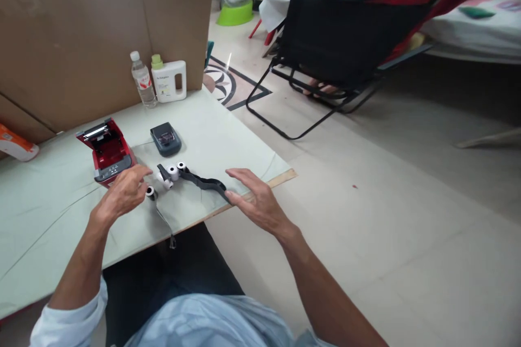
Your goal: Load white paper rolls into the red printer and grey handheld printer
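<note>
Head view: seated at a pale table (pixel 228 130).
Left hand (pixel 122 192): loosely spread, holding nothing, fingertips beside small paper rolls (pixel 171 173).
Right hand (pixel 256 200): flat, wide, touching black strap (pixel 205 181).
Beyond left hand: open red printer (pixel 106 152).

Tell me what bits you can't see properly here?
Head view only:
- Label on the white jug: too small to read.
- Inside the red printer: shadowed by its open lid.
- Small roll by the left hand: partly covered by fingers.
- Orange packet: cut off by the edge.
</note>
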{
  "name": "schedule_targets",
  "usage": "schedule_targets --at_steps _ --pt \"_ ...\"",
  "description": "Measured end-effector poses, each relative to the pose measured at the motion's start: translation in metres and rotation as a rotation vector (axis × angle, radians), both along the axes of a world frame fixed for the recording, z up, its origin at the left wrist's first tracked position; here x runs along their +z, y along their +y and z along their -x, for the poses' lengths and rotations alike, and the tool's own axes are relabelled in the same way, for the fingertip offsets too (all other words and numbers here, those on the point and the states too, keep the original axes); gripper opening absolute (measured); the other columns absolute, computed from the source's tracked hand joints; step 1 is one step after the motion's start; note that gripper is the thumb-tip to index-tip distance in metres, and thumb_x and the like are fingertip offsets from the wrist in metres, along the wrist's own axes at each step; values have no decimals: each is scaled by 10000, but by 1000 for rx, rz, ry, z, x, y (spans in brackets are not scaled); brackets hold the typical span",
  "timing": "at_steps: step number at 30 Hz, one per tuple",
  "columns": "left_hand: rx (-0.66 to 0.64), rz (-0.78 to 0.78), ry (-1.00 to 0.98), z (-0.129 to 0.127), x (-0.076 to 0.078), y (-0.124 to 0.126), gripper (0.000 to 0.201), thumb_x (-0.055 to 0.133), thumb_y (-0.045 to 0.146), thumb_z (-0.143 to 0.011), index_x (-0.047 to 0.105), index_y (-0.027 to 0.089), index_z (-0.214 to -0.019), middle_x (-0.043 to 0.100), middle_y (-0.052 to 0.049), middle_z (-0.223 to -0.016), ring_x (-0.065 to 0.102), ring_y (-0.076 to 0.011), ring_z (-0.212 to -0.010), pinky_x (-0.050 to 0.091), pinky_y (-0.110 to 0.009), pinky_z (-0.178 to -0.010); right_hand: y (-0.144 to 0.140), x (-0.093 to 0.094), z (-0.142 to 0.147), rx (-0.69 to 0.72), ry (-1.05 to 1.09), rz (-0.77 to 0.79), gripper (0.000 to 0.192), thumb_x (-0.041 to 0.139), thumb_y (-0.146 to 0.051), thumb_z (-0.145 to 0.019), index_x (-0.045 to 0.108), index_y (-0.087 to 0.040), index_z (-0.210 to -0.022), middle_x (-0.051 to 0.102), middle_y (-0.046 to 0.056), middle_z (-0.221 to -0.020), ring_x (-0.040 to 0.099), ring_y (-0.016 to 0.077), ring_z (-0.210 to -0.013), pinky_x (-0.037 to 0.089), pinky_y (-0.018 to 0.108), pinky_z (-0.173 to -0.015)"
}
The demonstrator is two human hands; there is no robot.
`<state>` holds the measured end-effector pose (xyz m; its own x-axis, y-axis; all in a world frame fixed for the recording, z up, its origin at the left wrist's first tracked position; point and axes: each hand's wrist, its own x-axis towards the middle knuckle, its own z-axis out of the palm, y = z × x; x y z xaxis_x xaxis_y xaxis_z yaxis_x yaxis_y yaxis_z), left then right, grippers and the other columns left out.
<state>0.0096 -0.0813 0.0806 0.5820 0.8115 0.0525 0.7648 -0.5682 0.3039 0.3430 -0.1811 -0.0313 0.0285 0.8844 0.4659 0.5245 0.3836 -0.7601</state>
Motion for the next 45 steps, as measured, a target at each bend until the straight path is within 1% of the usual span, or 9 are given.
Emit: schedule_targets --at_steps 6,10,14,19,27,34,37,40,45 --pt "-34 111 -40 13 -28 -19 477 572 136 -840 666 219 -1300 697 -99 -1239 687 -274 -1102 577 -408 -949 -10 21 48 26 54 -176 210 619 -178 -989 730 -227 -1161 749 101 -1067 725 238 -1021 606 395 -918" --pt "-38 115 -66 10 -38 -20 456 572 86 -831 695 228 -1246 707 -86 -1175 699 -266 -1051 571 -407 -939 -5 19 88 172 80 -99 180 581 -166 -1006 739 -212 -1079 751 85 -980 731 211 -934 606 344 -851" --pt "-46 104 -145 13 -45 -20 455 582 98 -851 691 220 -1276 716 -95 -1177 695 -265 -1073 572 -418 -963 7 10 114 281 58 29 246 540 -179 -1022 728 -201 -1180 761 107 -1080 731 225 -1018 596 371 -933" --pt "-35 93 -292 16 -47 -14 454 570 168 -912 654 213 -1356 709 -112 -1292 679 -272 -1182 559 -448 -1042 29 -6 126 241 11 177 449 557 -202 -993 612 -208 -1439 751 124 -1182 729 221 -928 608 371 -877" --pt "-48 164 -217 22 -59 -13 545 620 113 -805 691 247 -1329 726 -95 -1322 661 -302 -1259 519 -486 -1124 36 -15 122 159 73 266 535 549 -255 -981 543 -195 -1513 750 118 -1159 698 198 -843 588 343 -798" --pt "26 264 -397 21 -69 -16 518 607 147 -850 686 250 -1351 736 -85 -1313 699 -272 -1175 551 -417 -1038 7 14 142 284 49 404 443 712 -312 -892 660 -202 -1318 734 76 -1093 683 203 -903 528 332 -825" --pt "96 373 -505 22 -75 -14 510 656 179 -822 694 213 -1330 764 -83 -1192 719 -261 -1036 576 -368 -910 4 19 146 313 14 448 134 633 -234 -898 715 -188 -994 678 19 -853 621 167 -774 479 305 -770" --pt "135 461 -639 23 -80 -14 430 735 274 -822 730 177 -1241 762 -83 -1079 702 -247 -962 572 -322 -819 7 19 145 397 254 578 202 571 -303 -935 630 -186 -780 540 -32 -673 505 121 -627 419 256 -629" --pt "217 648 -844 25 -77 -23 521 769 455 -851 695 183 -1289 731 -84 -1045 669 -197 -836 558 -279 -669 8 20 140 539 708 756 324 753 -477 -838 649 -180 -917 625 -32 -732 546 109 -619 441 227 -589"
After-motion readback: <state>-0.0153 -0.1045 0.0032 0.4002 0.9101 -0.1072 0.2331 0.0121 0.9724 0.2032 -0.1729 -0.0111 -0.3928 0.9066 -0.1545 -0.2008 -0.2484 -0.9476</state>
